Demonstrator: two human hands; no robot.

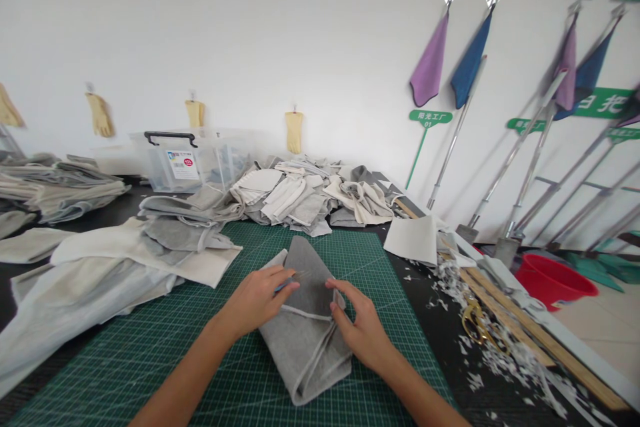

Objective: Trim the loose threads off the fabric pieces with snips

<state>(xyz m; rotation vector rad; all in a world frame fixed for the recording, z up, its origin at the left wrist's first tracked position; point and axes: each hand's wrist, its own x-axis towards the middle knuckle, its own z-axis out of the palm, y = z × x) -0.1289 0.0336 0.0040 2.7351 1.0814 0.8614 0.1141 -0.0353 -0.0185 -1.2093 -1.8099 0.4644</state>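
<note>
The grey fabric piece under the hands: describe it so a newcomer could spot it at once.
Start at the green cutting mat covering the table's middle. Near its front, the left hand and right hand press on a folded grey fabric piece. Unlike the loose heaps behind and to the left, it lies alone, edged with pale trim.

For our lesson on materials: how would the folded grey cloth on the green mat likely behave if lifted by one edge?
The grey cloth would probably droop and unfold, since it lies in soft folds under both hands. It looks thin, so likely light. It should not roll or slide far.
</note>
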